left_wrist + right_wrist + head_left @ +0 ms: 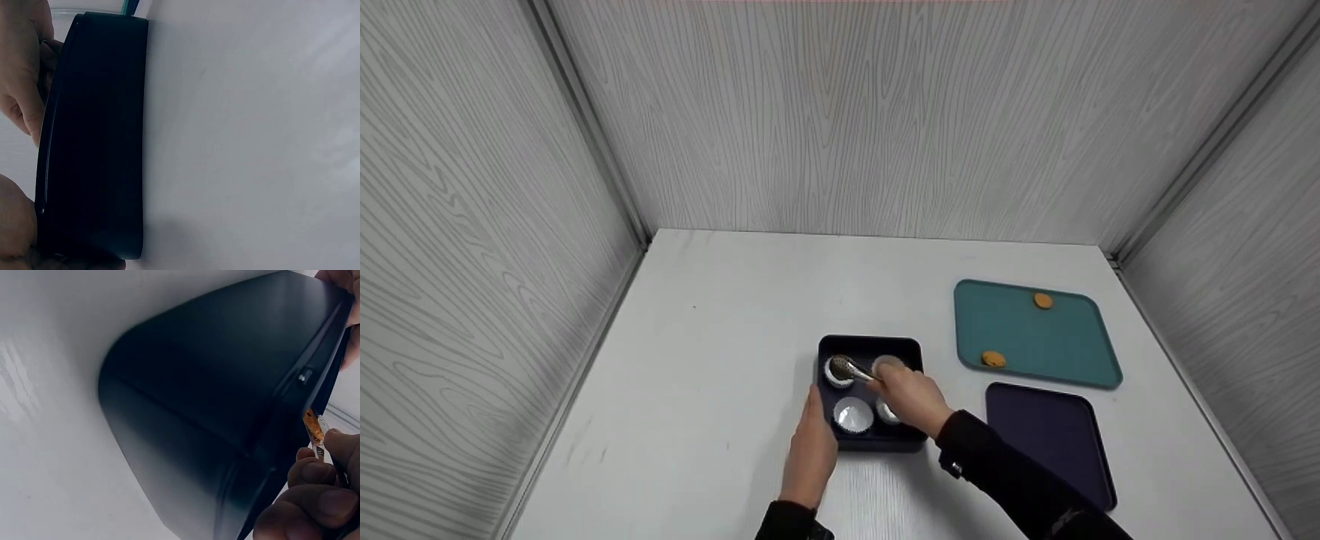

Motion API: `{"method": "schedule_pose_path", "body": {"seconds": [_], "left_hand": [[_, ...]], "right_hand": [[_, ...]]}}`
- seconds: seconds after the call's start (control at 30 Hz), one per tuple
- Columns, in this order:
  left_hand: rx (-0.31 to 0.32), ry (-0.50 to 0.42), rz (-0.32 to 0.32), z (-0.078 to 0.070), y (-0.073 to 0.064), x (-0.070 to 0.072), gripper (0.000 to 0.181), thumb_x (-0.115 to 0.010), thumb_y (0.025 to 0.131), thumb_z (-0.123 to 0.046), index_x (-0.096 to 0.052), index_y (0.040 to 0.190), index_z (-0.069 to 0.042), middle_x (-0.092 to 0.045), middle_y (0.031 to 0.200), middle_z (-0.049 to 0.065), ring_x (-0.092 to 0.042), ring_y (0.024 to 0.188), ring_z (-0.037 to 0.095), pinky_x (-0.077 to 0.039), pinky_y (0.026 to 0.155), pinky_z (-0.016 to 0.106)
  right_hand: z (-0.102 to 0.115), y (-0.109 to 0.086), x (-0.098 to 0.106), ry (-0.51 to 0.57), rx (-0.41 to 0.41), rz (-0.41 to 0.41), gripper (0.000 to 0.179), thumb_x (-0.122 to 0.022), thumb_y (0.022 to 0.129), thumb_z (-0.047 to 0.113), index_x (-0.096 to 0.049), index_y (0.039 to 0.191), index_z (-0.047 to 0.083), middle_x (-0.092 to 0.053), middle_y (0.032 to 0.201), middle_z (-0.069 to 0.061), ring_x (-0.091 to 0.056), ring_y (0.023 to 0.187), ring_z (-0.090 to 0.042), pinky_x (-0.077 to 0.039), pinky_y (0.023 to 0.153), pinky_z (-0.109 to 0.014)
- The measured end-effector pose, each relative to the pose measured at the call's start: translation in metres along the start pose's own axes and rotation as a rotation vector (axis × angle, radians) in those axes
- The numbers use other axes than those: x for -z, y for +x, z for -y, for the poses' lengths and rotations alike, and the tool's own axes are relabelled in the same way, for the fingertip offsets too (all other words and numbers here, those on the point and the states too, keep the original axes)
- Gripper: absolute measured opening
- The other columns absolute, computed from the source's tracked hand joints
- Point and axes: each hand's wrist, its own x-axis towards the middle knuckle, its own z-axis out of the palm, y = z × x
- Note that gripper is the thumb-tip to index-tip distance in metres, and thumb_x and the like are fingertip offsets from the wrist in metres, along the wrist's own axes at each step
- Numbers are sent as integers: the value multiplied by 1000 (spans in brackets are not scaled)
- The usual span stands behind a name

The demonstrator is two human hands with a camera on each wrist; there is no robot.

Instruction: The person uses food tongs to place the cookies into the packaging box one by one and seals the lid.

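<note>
A deep dark rectangular baking pan (877, 442) stands at the middle of the table, with several pale paper baking cups (853, 415) inside. My left hand (810, 454) grips the pan's left side; in the left wrist view that hand (16, 225) has its thumb by the rim. My right hand (915, 397) reaches over the pan holding metal tongs (855, 369), their tip above the far-left cup (832, 381). In the right wrist view, an orange-brown piece (312, 424), apparently a cookie, shows at the tongs. The far-right cup (889, 361) is partly hidden by my hand.
A teal tray (1035, 337) lies back right, bearing two orange-brown cookies (1042, 301), one near its far edge and one near its near-left corner. Nearer me lies a dark purple tray (1050, 435), partly covered by my right sleeve. Grey wood-grain panels (840, 112) enclose the table.
</note>
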Motion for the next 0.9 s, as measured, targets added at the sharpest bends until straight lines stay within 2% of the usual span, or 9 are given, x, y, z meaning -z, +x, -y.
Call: {"method": "schedule_pose_path", "body": {"seconds": [0.2,0.53,0.9], "left_hand": [[-40,11,-11,1,-1,-2,59,-44,101,6,-28,158,7,-40,159,21,-45,51,11,-48,61,33],[-42,14,-15,0,-1,-1,59,-43,100,7,-28,157,7,-40,159,21,-51,56,12,-50,65,36],[-55,10,-29,0,-2,-2,57,-44,101,7,-30,156,8,-41,158,21,-42,49,10,-45,57,33]], "right_hand": [[-1,0,-2,-11,-17,23,27,-65,101,26,-52,81,15,-49,72,3,-51,56,-19,-45,51,-41],[-1,2,-3,10,-68,82,24,-64,103,26,-53,84,16,-54,75,2,-54,58,-19,-46,52,-40],[-2,5,-5,5,-140,116,26,-64,102,31,-54,83,17,-62,80,-3,-67,71,-34,-52,59,-49]]}}
